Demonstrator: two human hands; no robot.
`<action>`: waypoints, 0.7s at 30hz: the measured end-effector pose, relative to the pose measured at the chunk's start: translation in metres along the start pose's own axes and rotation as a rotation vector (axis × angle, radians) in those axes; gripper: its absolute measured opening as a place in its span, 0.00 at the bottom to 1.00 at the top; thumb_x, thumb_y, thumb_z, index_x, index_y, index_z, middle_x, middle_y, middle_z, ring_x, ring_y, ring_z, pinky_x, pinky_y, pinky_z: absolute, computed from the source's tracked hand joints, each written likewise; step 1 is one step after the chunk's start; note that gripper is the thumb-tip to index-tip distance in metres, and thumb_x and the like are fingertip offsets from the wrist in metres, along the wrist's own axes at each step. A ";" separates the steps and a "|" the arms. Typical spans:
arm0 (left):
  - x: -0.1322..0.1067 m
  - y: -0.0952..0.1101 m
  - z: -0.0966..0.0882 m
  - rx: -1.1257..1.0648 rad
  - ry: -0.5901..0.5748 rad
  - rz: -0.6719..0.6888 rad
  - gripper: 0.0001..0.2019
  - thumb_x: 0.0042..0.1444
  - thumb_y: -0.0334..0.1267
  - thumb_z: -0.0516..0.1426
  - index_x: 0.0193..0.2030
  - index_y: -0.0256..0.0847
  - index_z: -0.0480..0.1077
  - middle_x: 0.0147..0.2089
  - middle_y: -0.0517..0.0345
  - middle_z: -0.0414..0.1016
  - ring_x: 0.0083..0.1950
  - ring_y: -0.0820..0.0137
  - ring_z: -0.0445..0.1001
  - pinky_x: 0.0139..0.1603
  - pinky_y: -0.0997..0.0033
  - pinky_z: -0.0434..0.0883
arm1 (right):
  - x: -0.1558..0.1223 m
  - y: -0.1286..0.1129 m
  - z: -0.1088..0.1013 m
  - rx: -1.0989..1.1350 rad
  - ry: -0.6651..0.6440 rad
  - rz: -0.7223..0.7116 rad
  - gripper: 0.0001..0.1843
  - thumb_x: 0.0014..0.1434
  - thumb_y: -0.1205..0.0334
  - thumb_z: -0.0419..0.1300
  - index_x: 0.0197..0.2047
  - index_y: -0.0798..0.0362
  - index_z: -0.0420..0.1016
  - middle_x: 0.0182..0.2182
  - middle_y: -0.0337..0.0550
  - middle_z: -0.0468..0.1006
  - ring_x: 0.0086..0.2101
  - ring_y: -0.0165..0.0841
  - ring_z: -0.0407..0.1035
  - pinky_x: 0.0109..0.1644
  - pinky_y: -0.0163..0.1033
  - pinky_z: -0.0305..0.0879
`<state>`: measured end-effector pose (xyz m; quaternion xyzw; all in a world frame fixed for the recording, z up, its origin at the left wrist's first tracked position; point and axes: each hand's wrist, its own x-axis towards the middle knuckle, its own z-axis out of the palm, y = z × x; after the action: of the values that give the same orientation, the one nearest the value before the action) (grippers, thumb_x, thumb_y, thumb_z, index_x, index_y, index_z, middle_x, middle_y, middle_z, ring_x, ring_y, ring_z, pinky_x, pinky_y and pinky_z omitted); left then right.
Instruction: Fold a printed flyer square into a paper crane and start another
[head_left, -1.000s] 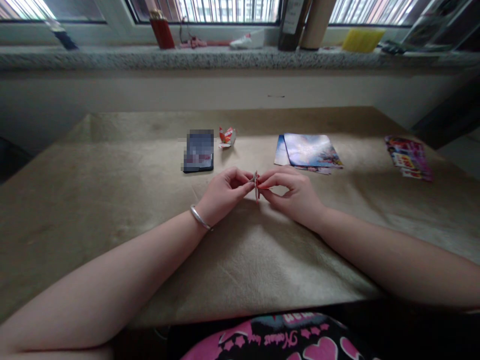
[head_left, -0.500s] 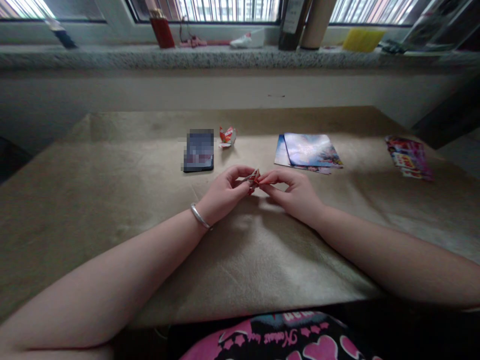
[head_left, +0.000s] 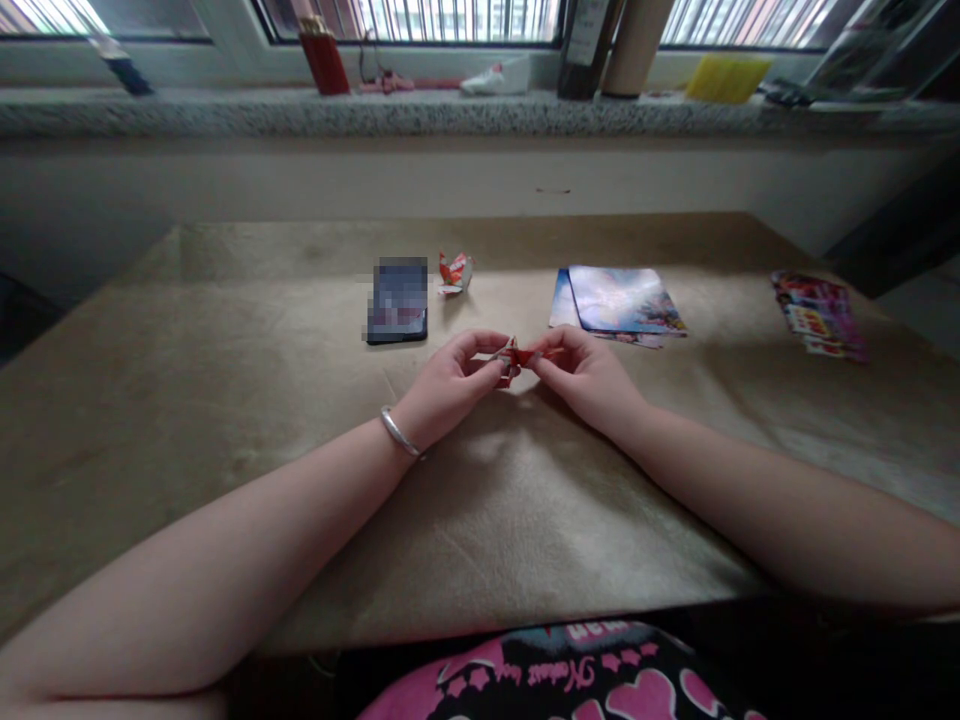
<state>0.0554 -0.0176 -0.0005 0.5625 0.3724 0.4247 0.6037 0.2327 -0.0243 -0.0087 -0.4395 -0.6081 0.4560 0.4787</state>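
Observation:
Between my two hands is a small red and white piece of folded paper, held just above the table. My left hand is closed, pinching its left part between thumb and fingers. On the other side, my right hand is closed too, with thumb and index finger gripping a red strip-like end of the paper. My fingers hide part of its folds. Farther back stands a folded red and white paper figure, with pointed flaps, touched by neither hand.
Left of the paper figure lies a dark phone-like device, its screen blurred. Several glossy printed sheets are stacked beyond my right hand. Colourful cards lie at the far right. A granite sill with bottles and small items runs behind the table.
My right hand has shifted its grip, its fingers now slightly higher and farther right. More of the red end shows between the hands. My left hand has barely moved.

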 end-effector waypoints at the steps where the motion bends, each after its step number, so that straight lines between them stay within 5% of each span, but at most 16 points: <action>1: 0.000 0.000 0.000 -0.005 -0.016 -0.005 0.17 0.48 0.41 0.63 0.44 0.36 0.68 0.42 0.56 0.74 0.39 0.73 0.75 0.43 0.70 0.72 | 0.000 0.000 0.000 -0.025 0.002 -0.008 0.12 0.50 0.55 0.64 0.32 0.50 0.67 0.29 0.38 0.77 0.31 0.31 0.72 0.37 0.38 0.68; 5: -0.001 0.002 -0.001 -0.004 -0.072 -0.025 0.19 0.51 0.47 0.61 0.44 0.36 0.70 0.40 0.54 0.76 0.41 0.70 0.75 0.45 0.69 0.72 | 0.000 -0.002 0.000 -0.118 0.032 -0.006 0.09 0.50 0.58 0.63 0.34 0.50 0.70 0.30 0.38 0.77 0.30 0.30 0.72 0.35 0.38 0.68; 13: 0.000 0.002 -0.001 0.117 -0.050 0.015 0.16 0.50 0.43 0.63 0.42 0.35 0.72 0.36 0.55 0.77 0.37 0.72 0.74 0.41 0.72 0.70 | 0.002 -0.003 -0.004 -0.195 0.011 0.075 0.11 0.49 0.53 0.65 0.30 0.52 0.76 0.28 0.42 0.79 0.28 0.32 0.70 0.33 0.38 0.64; 21: 0.001 0.004 -0.006 0.249 -0.095 -0.025 0.14 0.52 0.48 0.60 0.34 0.36 0.70 0.27 0.59 0.72 0.28 0.74 0.70 0.28 0.76 0.65 | -0.002 -0.010 -0.003 -0.067 -0.095 0.156 0.16 0.46 0.49 0.65 0.24 0.53 0.70 0.20 0.35 0.71 0.22 0.26 0.61 0.26 0.34 0.54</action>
<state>0.0502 -0.0146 0.0034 0.6479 0.4001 0.3405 0.5516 0.2352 -0.0274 0.0015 -0.4791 -0.6090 0.4914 0.3975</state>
